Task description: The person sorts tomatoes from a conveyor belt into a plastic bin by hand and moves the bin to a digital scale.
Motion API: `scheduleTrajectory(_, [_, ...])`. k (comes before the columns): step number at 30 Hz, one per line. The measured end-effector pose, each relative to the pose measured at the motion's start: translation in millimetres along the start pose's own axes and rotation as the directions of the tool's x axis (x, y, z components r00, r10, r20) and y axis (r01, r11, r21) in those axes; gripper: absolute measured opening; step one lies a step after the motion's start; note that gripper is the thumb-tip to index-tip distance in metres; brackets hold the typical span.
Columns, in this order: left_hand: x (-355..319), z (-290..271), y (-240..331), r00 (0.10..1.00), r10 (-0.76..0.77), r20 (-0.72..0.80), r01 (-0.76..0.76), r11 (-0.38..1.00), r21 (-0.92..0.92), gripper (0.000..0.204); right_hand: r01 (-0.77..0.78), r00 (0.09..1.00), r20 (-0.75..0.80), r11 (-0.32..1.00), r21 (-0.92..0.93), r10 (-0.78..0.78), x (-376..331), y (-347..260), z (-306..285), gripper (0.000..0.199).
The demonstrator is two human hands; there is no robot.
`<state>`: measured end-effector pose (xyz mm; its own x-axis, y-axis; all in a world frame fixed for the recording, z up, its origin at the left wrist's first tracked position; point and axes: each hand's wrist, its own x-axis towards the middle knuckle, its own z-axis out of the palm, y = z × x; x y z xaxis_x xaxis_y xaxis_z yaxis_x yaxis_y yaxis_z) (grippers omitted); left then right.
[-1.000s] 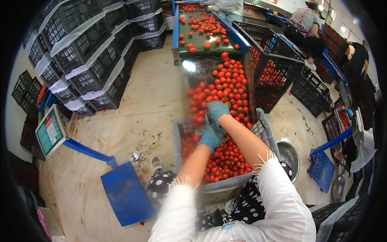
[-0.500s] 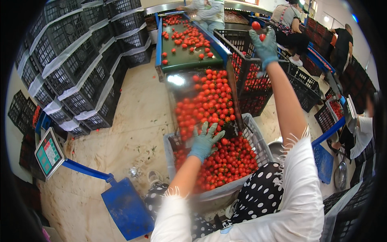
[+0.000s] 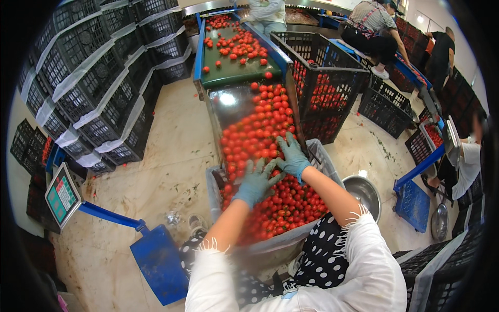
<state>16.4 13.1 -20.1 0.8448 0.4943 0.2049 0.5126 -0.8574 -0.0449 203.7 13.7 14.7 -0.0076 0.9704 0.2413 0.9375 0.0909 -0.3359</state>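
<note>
Both my hands wear thin teal gloves and rest on small red cherry tomatoes at the lower end of a metal chute. With fingers spread, my left hand lies over the fruit at the chute's lip. My right hand is just to its right and slightly farther, fingers apart against the tomatoes; neither hand grips one that I can see. Below them, a grey crate between my knees holds a deep heap of tomatoes. Part of the lip is hidden by my hands.
A green conveyor belt carries scattered tomatoes toward the chute. Black crates with tomatoes stand right of it. Stacked black crates rise at left. A blue scale, a steel bowl and several people are around.
My right hand has come down from above the black crate to the chute, and the tomatoes it held are gone from it. My left hand stays at the chute's lip.
</note>
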Motion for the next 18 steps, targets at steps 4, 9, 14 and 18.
scheduleTrajectory(4, [-15,16,-12,0.981,0.084,-0.175,-0.059,0.988,0.142,0.063,0.048,0.997,-0.05,0.997,-0.055,-0.051,-5,1,20,0.063])
scheduleTrajectory(9, [-9,-15,-13,0.993,-0.076,-0.089,0.082,0.995,0.058,0.087,0.044,0.999,-0.008,0.997,-0.055,-0.045,-11,1,23,0.059])
scheduleTrajectory(14, [17,-18,-1,0.994,-0.113,0.006,0.113,0.993,-0.022,0.09,0.079,0.992,-0.096,0.995,-0.058,-0.085,-8,13,23,0.043])
scheduleTrajectory(18, [26,-18,-7,0.971,-0.223,0.085,0.225,0.974,-0.015,0.084,0.033,0.981,-0.185,0.993,-0.115,-0.054,29,-23,-20,0.03])
